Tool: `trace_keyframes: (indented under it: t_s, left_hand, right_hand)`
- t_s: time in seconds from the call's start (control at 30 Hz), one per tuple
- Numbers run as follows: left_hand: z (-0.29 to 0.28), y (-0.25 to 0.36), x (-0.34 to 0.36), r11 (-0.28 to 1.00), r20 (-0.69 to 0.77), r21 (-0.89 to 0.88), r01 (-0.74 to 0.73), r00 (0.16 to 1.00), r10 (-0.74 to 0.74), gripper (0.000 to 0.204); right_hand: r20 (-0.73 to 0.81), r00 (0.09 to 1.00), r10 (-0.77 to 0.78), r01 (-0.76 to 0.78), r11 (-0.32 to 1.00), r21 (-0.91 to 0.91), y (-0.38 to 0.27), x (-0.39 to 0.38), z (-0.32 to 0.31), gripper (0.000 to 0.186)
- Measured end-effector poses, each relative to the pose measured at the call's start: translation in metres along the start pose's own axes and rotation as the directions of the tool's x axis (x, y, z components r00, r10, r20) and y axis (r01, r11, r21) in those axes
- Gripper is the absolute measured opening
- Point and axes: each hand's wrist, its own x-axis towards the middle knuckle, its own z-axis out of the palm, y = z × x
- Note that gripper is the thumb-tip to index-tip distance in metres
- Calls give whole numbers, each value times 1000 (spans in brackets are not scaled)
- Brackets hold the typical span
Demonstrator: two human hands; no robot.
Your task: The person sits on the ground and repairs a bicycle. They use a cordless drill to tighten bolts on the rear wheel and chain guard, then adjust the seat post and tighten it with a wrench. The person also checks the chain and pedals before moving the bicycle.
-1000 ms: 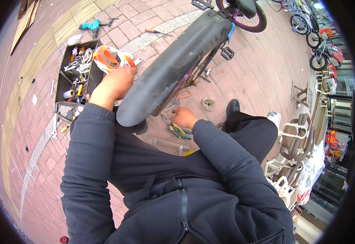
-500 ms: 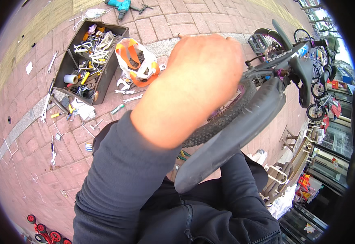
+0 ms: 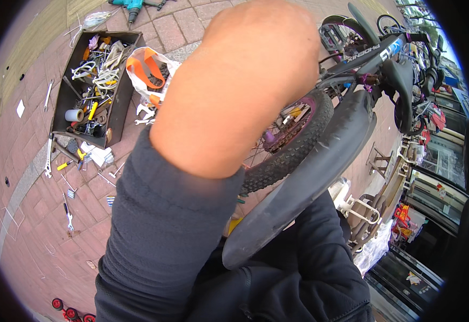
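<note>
one wide fisheye, worn on the head, looking down
upright view, edges bending toward a dark round rim; the left hand (image 3: pixel 261 51) looms close to the lens, bicycle (image 3: pixel 305 176) and brick paving (image 3: pixel 36 214) farther off

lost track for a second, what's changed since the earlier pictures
The left hand rose from beside the orange-and-white bag and now fills the view's upper middle. The right hand, earlier at the pliers, is out of sight behind the mudguard. Neither hand's grip shows. The view swung, putting the bicycle further right. The toolbox and drill stayed put.
</note>
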Motion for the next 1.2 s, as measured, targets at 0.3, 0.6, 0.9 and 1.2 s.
trace_keyframes:
  t_s: [0.3, 0.6, 0.9, 1.2]
  left_hand:
    - [53, -26, 22, 959, -334, 260, -110, 922, 196, 58]
    - [66, -13, 27, 976, -66, 208, -71, 994, 86, 64]
    - [88, -53, 24, 980, 185, 194, -42, 983, 6, 65]
    - [88, -76, 21, 989, 190, 135, -56, 981, 30, 64]
  right_hand:
    - [64, 997, 42, -55, 974, 222, 33, 19, 0, 52]
    - [-116, 941, 318, -336, 833, -440, 178, -78, 21, 50]
    - [553, 828, -91, 550, 321, -771, 129, -130, 131, 52]
    - [411, 888, 208, 372, 201, -906, 154, -142, 91, 52]
